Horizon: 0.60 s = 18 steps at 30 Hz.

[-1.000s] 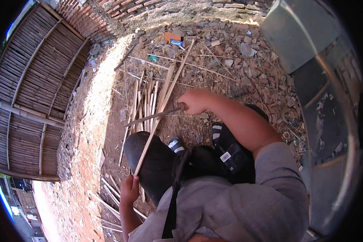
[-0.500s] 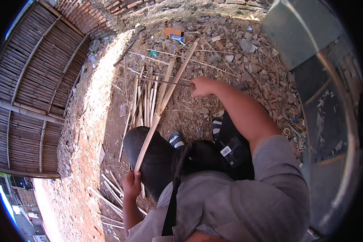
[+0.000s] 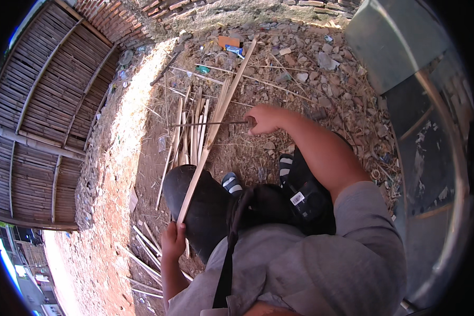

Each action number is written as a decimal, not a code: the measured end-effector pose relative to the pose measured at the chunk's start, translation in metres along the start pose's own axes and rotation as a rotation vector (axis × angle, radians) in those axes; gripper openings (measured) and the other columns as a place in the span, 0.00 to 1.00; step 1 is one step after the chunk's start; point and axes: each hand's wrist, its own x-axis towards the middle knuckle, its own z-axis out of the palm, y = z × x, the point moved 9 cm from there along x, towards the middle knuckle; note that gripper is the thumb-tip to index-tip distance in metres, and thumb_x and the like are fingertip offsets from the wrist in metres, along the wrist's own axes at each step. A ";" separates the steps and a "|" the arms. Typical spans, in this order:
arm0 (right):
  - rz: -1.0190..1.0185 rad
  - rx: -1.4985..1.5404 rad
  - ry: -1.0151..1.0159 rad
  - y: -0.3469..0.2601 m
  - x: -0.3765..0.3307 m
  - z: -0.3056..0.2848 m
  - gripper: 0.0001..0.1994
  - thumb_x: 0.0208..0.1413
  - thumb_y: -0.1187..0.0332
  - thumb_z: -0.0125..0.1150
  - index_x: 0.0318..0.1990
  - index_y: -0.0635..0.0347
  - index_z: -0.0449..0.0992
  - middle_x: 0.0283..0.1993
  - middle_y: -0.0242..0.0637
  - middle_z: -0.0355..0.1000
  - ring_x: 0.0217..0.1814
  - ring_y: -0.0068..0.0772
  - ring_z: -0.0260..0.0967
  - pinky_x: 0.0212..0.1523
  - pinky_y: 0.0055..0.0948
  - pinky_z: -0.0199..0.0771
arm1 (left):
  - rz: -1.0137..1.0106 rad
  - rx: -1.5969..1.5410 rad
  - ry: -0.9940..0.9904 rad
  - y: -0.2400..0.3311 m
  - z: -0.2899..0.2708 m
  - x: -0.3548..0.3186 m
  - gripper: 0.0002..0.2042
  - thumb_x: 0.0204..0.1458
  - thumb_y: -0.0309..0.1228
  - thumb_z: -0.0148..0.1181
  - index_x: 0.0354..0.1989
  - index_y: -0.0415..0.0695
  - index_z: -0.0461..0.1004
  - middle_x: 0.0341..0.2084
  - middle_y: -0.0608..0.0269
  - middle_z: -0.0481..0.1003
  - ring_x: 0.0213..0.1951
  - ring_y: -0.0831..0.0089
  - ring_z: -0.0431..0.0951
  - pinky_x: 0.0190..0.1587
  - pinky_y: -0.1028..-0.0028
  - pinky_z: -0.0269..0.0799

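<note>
My left hand (image 3: 173,240) is closed round the near end of a long bamboo strip (image 3: 195,184). The strip slants away from me over my left knee, and its far part is split into separate lengths. In my right hand (image 3: 266,119) is the handle of a long, thin-bladed knife (image 3: 229,122). That blade points left and lies across the split part of the strip. Whether its edge touches the bamboo, I cannot tell. On the ground beyond my knee lies a bundle of split bamboo pieces (image 3: 199,126).
More bamboo strips (image 3: 148,246) lie left of my left hand. Stones and litter (image 3: 305,66) cover the far ground, up to a brick wall (image 3: 221,16). A slatted bamboo panel (image 3: 42,105) stands left, grey panels (image 3: 405,52) right. My sandalled foot (image 3: 231,183) is below.
My right hand has drawn the knife a short way nearer to me along the strip. The strip's far tip has shifted slightly away. My left hand has kept its grip almost in place.
</note>
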 end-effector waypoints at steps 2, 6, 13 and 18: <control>0.163 0.075 0.107 0.045 0.009 -0.005 0.27 0.49 0.55 0.69 0.53 0.63 0.77 0.43 0.50 0.78 0.47 0.49 0.77 0.48 0.43 0.76 | -0.016 0.025 0.020 0.003 0.000 0.002 0.23 0.64 0.47 0.54 0.25 0.38 0.64 0.17 0.43 0.70 0.24 0.38 0.73 0.26 0.49 0.62; 0.284 0.075 0.158 0.071 0.010 -0.013 0.32 0.51 0.57 0.68 0.62 0.65 0.71 0.45 0.51 0.78 0.49 0.50 0.77 0.50 0.43 0.76 | -0.006 0.086 0.016 0.003 -0.004 0.000 0.24 0.63 0.48 0.55 0.25 0.39 0.64 0.18 0.41 0.71 0.26 0.36 0.73 0.27 0.47 0.62; 0.159 0.070 0.211 0.026 -0.005 -0.019 0.18 0.52 0.56 0.67 0.43 0.59 0.78 0.35 0.45 0.77 0.43 0.50 0.77 0.44 0.49 0.75 | 0.019 0.093 0.022 0.001 0.001 0.001 0.23 0.63 0.47 0.55 0.26 0.39 0.64 0.19 0.40 0.70 0.27 0.35 0.73 0.29 0.46 0.62; 0.007 -0.074 0.073 -0.020 -0.015 -0.018 0.15 0.51 0.55 0.69 0.39 0.56 0.78 0.34 0.43 0.77 0.42 0.49 0.77 0.42 0.50 0.74 | 0.030 0.065 0.035 0.002 0.000 -0.003 0.22 0.63 0.45 0.55 0.26 0.39 0.63 0.19 0.41 0.70 0.27 0.35 0.73 0.29 0.46 0.62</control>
